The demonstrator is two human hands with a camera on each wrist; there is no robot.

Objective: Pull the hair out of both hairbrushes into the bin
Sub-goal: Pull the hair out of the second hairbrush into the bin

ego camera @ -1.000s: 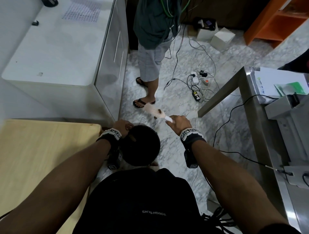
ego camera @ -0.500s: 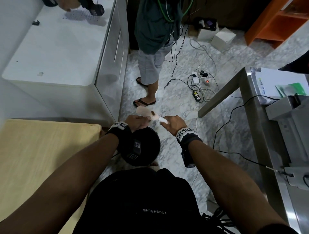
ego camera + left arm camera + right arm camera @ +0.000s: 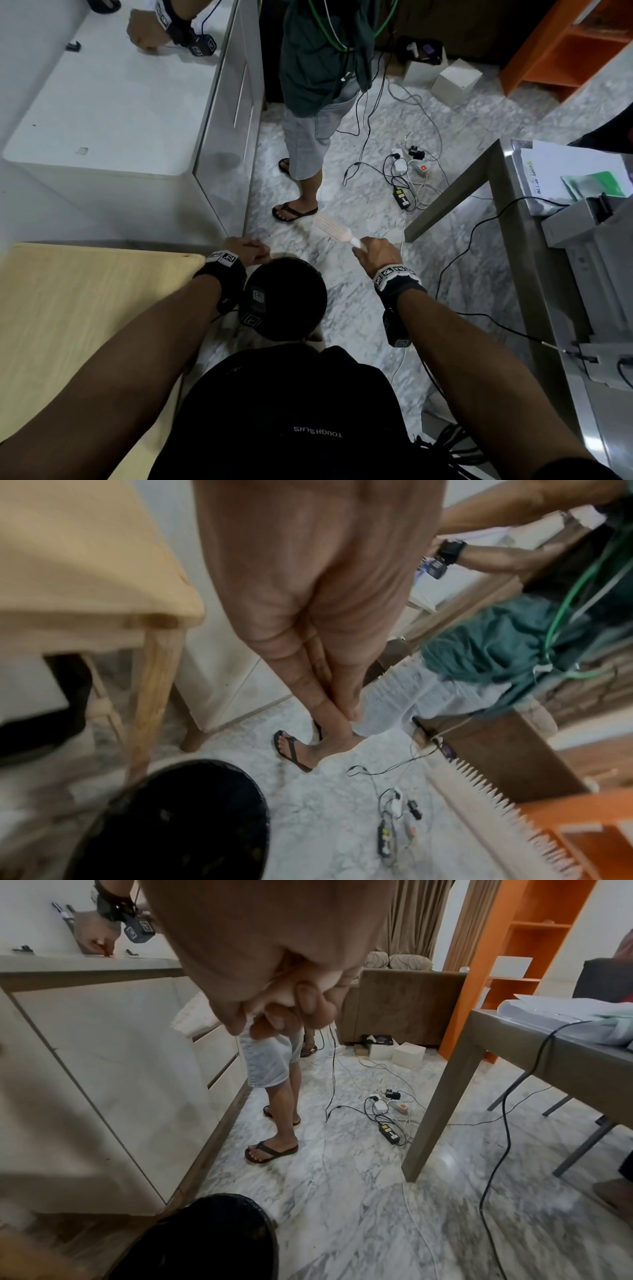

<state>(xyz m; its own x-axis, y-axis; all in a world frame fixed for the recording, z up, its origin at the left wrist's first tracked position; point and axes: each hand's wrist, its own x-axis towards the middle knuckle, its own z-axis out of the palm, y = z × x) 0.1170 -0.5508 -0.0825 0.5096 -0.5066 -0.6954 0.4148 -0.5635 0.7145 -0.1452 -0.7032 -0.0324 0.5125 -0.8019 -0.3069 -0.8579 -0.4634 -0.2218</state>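
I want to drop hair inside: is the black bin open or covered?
Open. The bin shows a dark round mouth with no lid in every view; the left hand is at its rim.

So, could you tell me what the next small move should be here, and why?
Probably let go of what the left hand pinches so it falls into the bin. That hand sits at the bin's far rim, fingertips pressed together, apart from the hairbrush that the right hand holds by its handle. Whether hair is pinched, I cannot tell.
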